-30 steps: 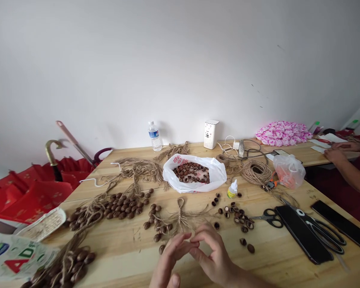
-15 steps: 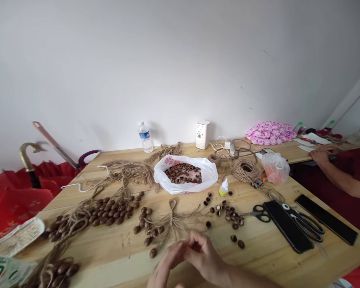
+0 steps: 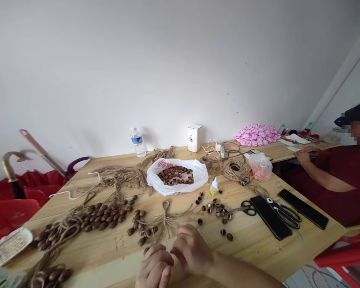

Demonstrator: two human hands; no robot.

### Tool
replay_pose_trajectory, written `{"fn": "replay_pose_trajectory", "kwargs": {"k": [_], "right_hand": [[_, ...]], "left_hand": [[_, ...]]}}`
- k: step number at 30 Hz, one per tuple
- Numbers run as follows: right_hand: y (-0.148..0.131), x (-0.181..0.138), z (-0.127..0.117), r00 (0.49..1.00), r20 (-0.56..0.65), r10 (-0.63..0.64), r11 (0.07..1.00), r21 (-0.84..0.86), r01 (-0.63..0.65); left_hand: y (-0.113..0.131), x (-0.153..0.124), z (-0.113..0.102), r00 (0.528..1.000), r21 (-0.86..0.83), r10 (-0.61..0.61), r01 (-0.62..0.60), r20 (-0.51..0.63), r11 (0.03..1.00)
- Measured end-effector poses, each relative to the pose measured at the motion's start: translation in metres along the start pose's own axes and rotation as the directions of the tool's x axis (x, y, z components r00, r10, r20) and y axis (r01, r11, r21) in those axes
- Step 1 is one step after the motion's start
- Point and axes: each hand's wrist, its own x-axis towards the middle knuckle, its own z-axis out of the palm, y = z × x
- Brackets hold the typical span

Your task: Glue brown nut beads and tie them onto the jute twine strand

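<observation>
My left hand (image 3: 156, 265) and my right hand (image 3: 193, 251) are close together at the table's near edge, fingers curled and pinched. Whatever is between the fingertips, if anything, is hidden. Just beyond them lies a knotted bundle of jute twine (image 3: 166, 218) with a loop at its top and loose strands fanning out. Brown nut shells (image 3: 142, 224) hang on strands to its left, one partly covered by my left hand. Right of the bundle, loose half shells (image 3: 219, 210) are scattered, some with their hollow side up. A small glue bottle (image 3: 214, 187) stands behind them.
A white plastic bag (image 3: 153, 182) full of shells stands mid-table. Twine coils (image 3: 234, 171), scissors (image 3: 247, 208), larger scissors (image 3: 285, 212) and two black phones (image 3: 271, 218) lie to the right. Strung shell clusters (image 3: 103, 218) cover the left. Another person (image 3: 342, 180) sits at far right.
The view has turned slightly right, bringing more of the other person in. My fingers have curled in more tightly, and my two hands remain near each other.
</observation>
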Motion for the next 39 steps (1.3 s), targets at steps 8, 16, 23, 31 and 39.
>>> {"fn": "replay_pose_trajectory", "kwargs": {"k": [8,16,23,31,39], "right_hand": [[0.061,-0.007,-0.098,0.702,-0.019,0.711,0.643,-0.384,-0.662],[0.102,-0.048,-0.124,0.554,0.096,0.827,0.532,-0.452,-0.716],[0.095,-0.035,-0.108,0.574,0.106,0.812,0.553,-0.455,-0.698],[0.076,-0.021,-0.113,0.736,-0.009,0.677,0.722,-0.186,-0.667],[0.014,-0.006,-0.052,0.781,0.539,0.316,0.057,0.81,-0.583]], "left_hand": [[0.006,-0.003,0.022,0.993,-0.029,-0.078,0.075,-0.087,0.997],[-0.004,-0.003,0.036,0.99,-0.088,0.069,-0.08,-0.124,0.993],[0.004,-0.004,0.022,0.999,-0.128,-0.016,0.021,0.036,0.992],[0.008,0.005,0.021,0.759,-0.636,-0.59,0.604,0.275,0.481],[-0.003,-0.002,0.023,0.786,-0.799,-0.531,0.522,0.316,0.298]]}}
